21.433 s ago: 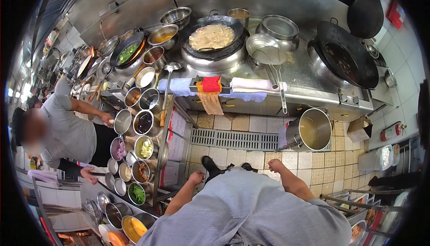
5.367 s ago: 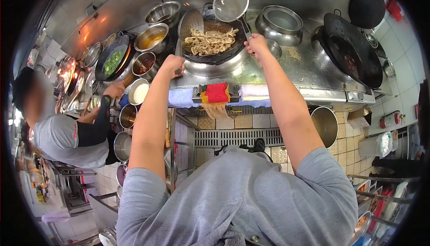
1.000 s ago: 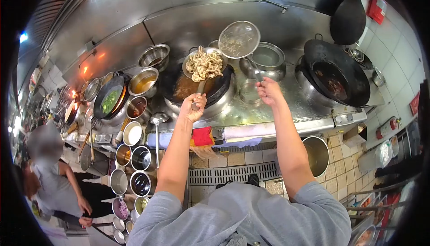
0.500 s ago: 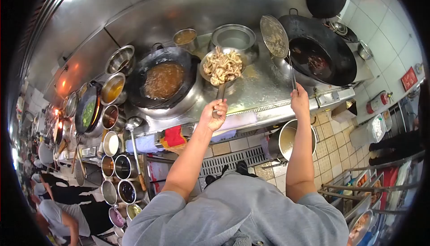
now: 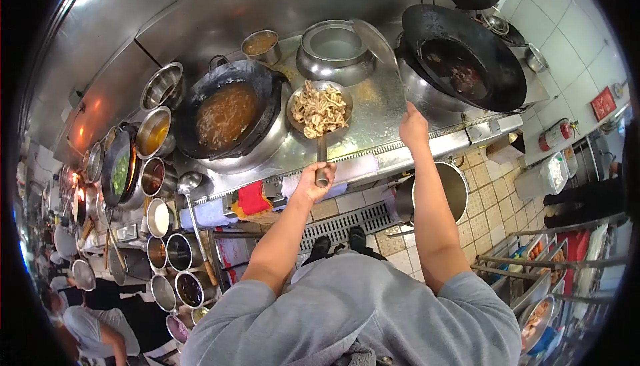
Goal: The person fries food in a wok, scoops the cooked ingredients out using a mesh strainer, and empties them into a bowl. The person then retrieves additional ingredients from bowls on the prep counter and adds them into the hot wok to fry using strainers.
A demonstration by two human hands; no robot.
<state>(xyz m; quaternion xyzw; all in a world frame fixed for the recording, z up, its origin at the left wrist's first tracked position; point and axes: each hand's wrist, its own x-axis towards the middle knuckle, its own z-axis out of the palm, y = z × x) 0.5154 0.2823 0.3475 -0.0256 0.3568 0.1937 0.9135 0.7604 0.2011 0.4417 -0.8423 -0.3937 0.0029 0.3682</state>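
Note:
My left hand (image 5: 315,183) is closed around the handle of a round metal scoop (image 5: 322,147). The scoop is heaped with pale brown cooked strips (image 5: 321,108), their kind unclear, and sits low over the steel counter. In my right hand (image 5: 414,126) is the long thin handle of a skimmer (image 5: 375,43), its round head tilted nearly edge-on beside the right wok. To the left, a black wok (image 5: 190,126) holds brown liquid (image 5: 228,116). On the right, a larger black wok (image 5: 500,76) has dark liquid and some reddish-brown bits at its bottom.
A wide steel pot (image 5: 333,69) of cloudy liquid and a small metal container (image 5: 263,49) stand behind. Left are several seasoning pots, a steel bowl (image 5: 160,86) and a ladle (image 5: 190,183). A large pot (image 5: 460,193) stands below the counter. People work at lower left.
The skimmer has turned from face-on to nearly edge-on, and my right hand has moved left. My left hand and the full scoop sit slightly further left and lower. The whole view has shifted.

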